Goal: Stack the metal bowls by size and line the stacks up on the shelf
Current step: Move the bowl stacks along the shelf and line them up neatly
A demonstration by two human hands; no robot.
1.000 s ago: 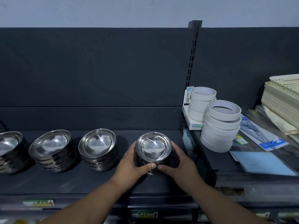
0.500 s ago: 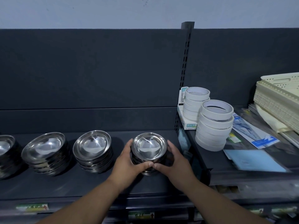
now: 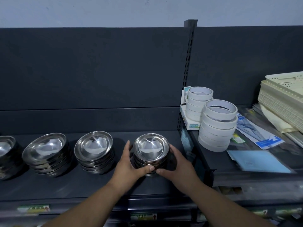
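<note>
A stack of small shiny metal bowls (image 3: 150, 149) stands on the dark shelf (image 3: 82, 185), right of centre. My left hand (image 3: 129, 163) wraps its left side and my right hand (image 3: 176, 164) wraps its right side, thumbs nearly meeting in front. To its left stand three more stacks in a row: a mid-size stack (image 3: 94, 150), a wider stack (image 3: 46, 153), and one cut off by the frame's left edge (image 3: 6, 152).
A slotted upright post (image 3: 186, 79) divides the shelving. On the higher right shelf stand two piles of white tape rolls (image 3: 217, 126), a small box (image 3: 188, 122), blue packets (image 3: 260, 161) and cream plastic trays (image 3: 282, 99). Price labels line the shelf's front edge.
Both hands keep hold of the small stack, which has shifted slightly left toward the neighbouring stack. The view has drifted right, so the leftmost stack is further cut off.
</note>
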